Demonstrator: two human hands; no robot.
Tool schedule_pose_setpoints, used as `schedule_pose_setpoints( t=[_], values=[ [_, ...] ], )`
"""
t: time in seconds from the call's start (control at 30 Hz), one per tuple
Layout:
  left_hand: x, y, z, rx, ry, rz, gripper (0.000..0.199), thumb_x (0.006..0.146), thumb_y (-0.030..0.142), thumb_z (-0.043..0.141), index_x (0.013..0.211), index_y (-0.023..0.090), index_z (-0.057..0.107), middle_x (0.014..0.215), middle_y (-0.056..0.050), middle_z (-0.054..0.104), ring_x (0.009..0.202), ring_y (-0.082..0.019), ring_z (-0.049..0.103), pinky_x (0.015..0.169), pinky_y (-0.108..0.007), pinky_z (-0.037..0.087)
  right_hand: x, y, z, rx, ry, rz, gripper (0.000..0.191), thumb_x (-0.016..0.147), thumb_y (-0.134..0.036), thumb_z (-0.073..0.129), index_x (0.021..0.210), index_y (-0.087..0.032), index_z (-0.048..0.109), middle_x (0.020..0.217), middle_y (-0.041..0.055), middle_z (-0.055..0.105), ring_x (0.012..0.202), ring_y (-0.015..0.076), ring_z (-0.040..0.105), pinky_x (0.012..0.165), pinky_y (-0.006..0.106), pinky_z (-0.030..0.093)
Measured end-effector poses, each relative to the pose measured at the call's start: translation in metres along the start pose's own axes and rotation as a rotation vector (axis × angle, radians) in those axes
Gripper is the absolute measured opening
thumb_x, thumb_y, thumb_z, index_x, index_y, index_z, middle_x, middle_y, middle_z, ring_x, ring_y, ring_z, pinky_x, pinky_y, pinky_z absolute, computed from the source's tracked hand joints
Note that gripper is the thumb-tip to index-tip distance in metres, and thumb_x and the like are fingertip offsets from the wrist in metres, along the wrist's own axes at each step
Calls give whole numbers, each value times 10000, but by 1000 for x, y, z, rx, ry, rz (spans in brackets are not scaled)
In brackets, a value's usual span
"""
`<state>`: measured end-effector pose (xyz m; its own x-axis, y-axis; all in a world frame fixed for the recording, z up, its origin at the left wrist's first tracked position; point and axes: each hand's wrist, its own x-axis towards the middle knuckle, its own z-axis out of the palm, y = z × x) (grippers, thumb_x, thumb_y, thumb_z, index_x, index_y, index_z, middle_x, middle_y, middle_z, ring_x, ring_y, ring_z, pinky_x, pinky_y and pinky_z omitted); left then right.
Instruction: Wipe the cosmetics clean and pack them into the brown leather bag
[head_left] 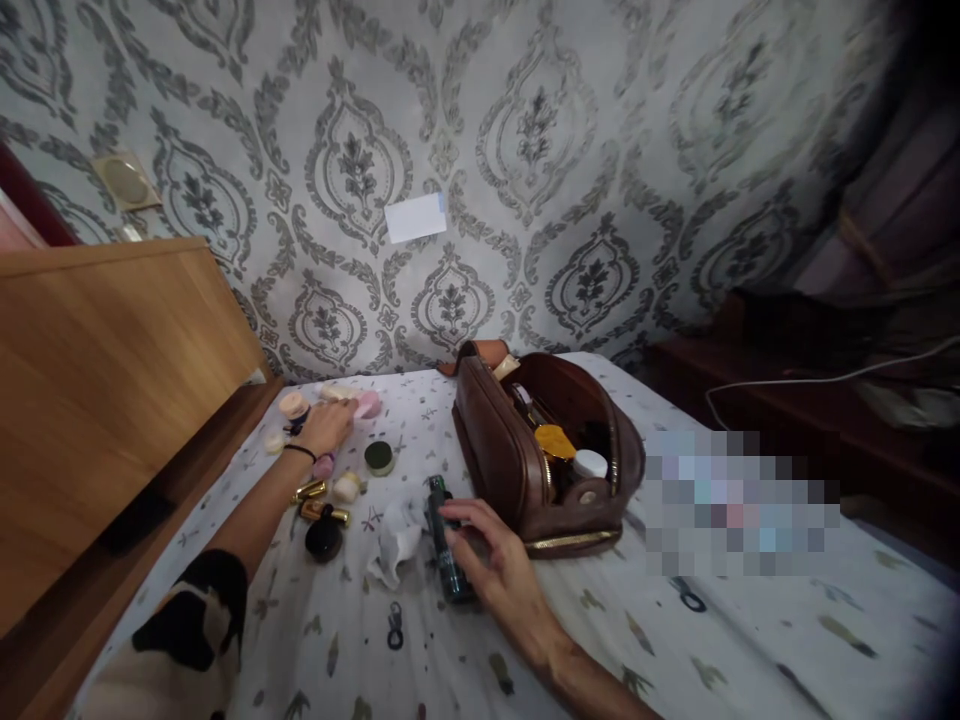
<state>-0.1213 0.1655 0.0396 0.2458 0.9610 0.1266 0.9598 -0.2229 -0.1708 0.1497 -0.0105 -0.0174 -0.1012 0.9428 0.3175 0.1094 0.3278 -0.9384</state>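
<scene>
My left hand [330,428] reaches over the small cosmetics at the bed's far left. Its fingers are closed at a small pink jar [370,402], partly hiding it. My right hand [499,570] has its fingers apart, with thumb and fingertips resting against the side of a dark green bottle [448,560] on the sheet. Crumpled white tissue [396,550] lies left of the bottle. Around my left hand are a round green-lidded jar [379,458], a black round container [324,538], a cream-coloured jar [347,487] and gold tubes [310,491].
An open brown leather toiletry bag [499,440] stands right of the bottle, holding a yellow item [555,441] and a white-capped container [590,464]. A wooden cabinet [112,390] borders the bed on the left. Patterned wallpaper rises behind. A blurred patch covers something at right.
</scene>
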Motion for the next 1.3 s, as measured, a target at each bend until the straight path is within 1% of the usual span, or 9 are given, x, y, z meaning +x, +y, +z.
schedule_pose_setpoints(
  t=[0.2,0.33,0.5,0.6,0.7,0.9,1.0,1.2,1.3],
  values=[
    [-56,39,-42,-134,247,-13,327,1008,314,317,1238,166,496,1072,-96,655,1018,-216,616,860,-315,484,-5,-9,3,461,-23,280,439,794,-552,676,1025,-180,698,932,83,707,831,207,657,715,313,511],
    [-118,105,-54,-396,582,409,262,985,224,392,1188,177,551,1051,-96,671,996,-205,635,894,-336,515,-1,-19,9,938,-158,518,540,744,-600,708,1074,-174,681,1001,98,725,931,228,687,793,343,530],
    [-173,153,-50,-210,579,809,278,948,157,469,1211,106,543,1148,-149,664,1155,-243,591,1001,-374,496,-5,-24,3,1033,-106,608,447,724,-396,793,1105,-199,669,1014,47,738,930,176,686,835,277,527],
    [-182,141,-39,-370,485,757,428,945,328,525,1313,120,459,1249,-171,613,1232,-258,540,1036,-408,476,-8,-23,-5,981,-66,616,535,710,-300,812,1204,-215,624,926,33,740,771,155,695,694,246,545],
    [-177,120,-18,-510,366,475,501,934,338,531,1382,166,387,1322,-183,548,1254,-276,514,1016,-451,482,-8,-21,-7,952,-71,583,516,753,-277,778,1234,-202,606,907,55,737,702,152,689,599,229,535],
    [-162,103,14,-633,169,176,230,829,72,478,974,203,599,963,-75,643,928,-231,635,830,-387,540,-5,-22,0,1017,-50,595,279,851,-315,670,1086,-164,668,964,95,742,674,142,676,597,229,548],
    [-166,106,1,-777,298,92,196,858,98,469,968,210,586,937,-64,642,890,-217,627,795,-360,526,-3,-23,5,1003,-12,621,258,814,-281,716,1038,-158,683,937,89,744,715,151,690,654,241,563],
    [-181,141,-22,-797,469,354,341,937,219,490,1279,219,487,1326,-144,532,1279,-267,477,1066,-468,421,-3,-29,24,982,50,592,365,659,-334,835,976,-199,717,842,7,741,711,150,663,662,241,537],
    [-174,152,-21,-743,535,355,399,955,229,467,1352,211,429,1457,-160,423,1419,-274,310,1141,-520,328,-12,-35,31,900,14,553,442,672,-398,822,1068,-236,707,887,-3,739,684,140,643,629,235,517]
  ],
)
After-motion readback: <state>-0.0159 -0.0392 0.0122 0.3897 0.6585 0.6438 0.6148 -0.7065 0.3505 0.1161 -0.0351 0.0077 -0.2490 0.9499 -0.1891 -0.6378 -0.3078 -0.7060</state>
